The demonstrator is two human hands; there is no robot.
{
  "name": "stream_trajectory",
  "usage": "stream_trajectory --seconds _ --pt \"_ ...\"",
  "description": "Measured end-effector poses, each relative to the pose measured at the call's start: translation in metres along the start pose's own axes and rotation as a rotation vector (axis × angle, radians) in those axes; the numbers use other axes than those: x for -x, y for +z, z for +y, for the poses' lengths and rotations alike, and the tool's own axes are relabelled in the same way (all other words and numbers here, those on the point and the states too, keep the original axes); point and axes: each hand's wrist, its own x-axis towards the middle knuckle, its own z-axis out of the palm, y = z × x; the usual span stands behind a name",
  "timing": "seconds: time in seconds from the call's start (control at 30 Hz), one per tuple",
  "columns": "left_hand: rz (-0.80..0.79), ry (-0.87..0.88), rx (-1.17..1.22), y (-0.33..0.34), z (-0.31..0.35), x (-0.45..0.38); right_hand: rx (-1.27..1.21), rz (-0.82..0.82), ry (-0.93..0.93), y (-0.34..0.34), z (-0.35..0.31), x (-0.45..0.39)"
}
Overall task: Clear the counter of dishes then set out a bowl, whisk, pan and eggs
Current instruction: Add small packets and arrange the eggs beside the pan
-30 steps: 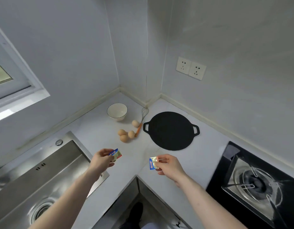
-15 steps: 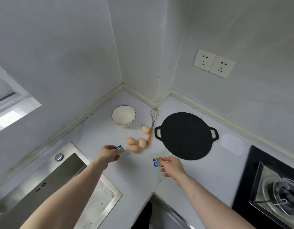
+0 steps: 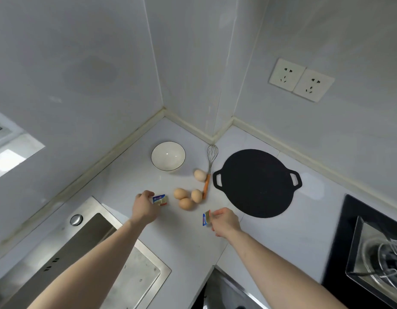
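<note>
While both hands [image 3: 146, 208] [image 3: 224, 221] still pinch packets [image 3: 160, 200] [image 3: 206, 217], they've neared the eggs [image 3: 187, 197].

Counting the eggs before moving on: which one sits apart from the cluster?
The egg beside the whisk, nearest the bowl. The other three eggs cluster nearer the hands.

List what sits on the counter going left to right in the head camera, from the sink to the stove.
sink → left packet → bowl → right packet → pan → stove. Eggs and whisk overlap in the order, so left out.
</note>
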Motion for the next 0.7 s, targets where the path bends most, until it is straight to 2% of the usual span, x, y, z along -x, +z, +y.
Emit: stream_trajectory --seconds 0.13,0.23,0.37,0.6,0.7 --pt "0.022 0.049 -0.035 0.005 -0.008 0.021 0.117 -0.014 0.003 0.009 0.013 -0.005" --pt "-0.012 0.134 -0.101 0.011 -0.017 0.028 0.061 -0.056 0.037 0.011 0.007 0.008" --pt "-0.092 0.143 -0.165 0.011 -0.025 0.030 -0.035 -0.123 0.046 0.017 -0.003 0.017" --pt "-0.101 0.153 -0.135 -0.002 -0.021 0.037 -0.030 -0.167 -0.012 0.013 0.016 0.025" --pt "-0.070 0.260 -0.040 -0.006 -0.015 0.057 -0.012 -0.145 -0.065 0.005 0.030 0.038"
